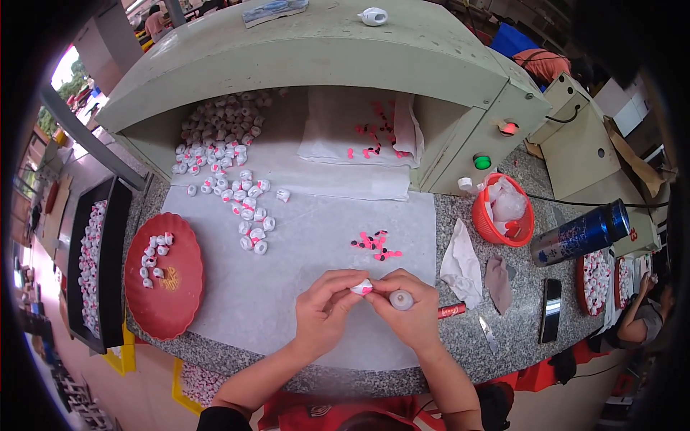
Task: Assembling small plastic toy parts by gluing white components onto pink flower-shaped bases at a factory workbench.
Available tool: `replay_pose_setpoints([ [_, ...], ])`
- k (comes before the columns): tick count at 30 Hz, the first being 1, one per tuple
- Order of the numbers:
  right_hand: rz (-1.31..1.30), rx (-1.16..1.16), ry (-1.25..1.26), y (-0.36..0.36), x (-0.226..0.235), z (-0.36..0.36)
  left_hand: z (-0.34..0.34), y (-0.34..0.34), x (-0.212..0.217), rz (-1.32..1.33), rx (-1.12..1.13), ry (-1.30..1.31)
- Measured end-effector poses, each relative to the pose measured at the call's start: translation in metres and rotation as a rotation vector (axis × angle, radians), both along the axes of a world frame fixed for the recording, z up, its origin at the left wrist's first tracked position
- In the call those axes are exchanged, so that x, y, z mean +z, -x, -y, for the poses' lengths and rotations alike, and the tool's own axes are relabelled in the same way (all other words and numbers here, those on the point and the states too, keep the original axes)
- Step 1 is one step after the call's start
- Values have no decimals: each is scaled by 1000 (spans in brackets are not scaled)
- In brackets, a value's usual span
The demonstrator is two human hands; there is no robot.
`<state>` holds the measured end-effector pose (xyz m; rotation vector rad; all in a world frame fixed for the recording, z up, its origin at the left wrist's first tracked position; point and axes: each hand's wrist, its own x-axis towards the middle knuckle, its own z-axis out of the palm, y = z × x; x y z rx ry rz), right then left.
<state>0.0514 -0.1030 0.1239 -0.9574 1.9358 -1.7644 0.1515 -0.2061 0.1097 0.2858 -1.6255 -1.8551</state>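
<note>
Over the front of the white sheet, my left hand (pixel 325 310) is closed, pinching a small rounded white-and-pink plastic piece (pixel 362 287). My right hand (pixel 417 320) meets it, thumb and fingertips at the piece's right side. A small whitish translucent bottle (pixel 401 300) is tucked in that hand, its round nozzle end facing up. Just beyond my hands lies a scatter of small pink and black parts (pixel 374 244). To the left, a trail of similar white-and-pink pieces (pixel 248 208) runs back to a large heap (pixel 219 122) inside the box-like green cabinet.
A red scalloped plate (pixel 165 316) holding several pieces and a full black tray (pixel 108 337) stand left. At right are a red basket (pixel 496 233), cloths (pixel 460 269), a knife (pixel 489 335), a phone (pixel 550 310) and a blue bottle (pixel 582 233). The cabinet (pixel 302 65) spans the back.
</note>
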Motion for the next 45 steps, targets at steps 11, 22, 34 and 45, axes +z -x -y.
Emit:
replay_pose_setpoints([
  [11, 70, 20, -19, 3, 1, 10, 11, 1, -2, 10, -10, -52],
  [22, 116, 55, 94, -2, 4, 5, -11, 34, 4, 231, -10, 6],
  [34, 25, -55, 82, -3, -3, 2, -6, 4, 3, 307, 111, 98],
  [45, 23, -47, 84, 12, -19, 10, 3, 23, 8, 372, 142, 116],
])
